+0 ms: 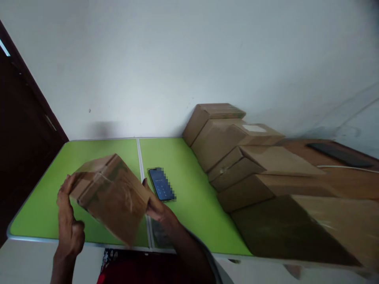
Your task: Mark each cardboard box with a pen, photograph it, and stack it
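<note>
Two hands tilt a cardboard box (111, 195) above the green worktop (189, 177).
Left hand (69, 221) and right hand (155, 205) press open fingers against opposite ends; its long axis runs between them, phone (161, 189) just beyond.

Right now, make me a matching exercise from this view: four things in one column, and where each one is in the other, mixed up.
Things:
1. cardboard box
2. phone
3. stacked boxes
4. dark door

Places:
A. lying flat on the green table
B. far left edge of the view
C. held between left hand and right hand
D. piled along the table's right side

Pairs: 1-C, 2-A, 3-D, 4-B
</note>
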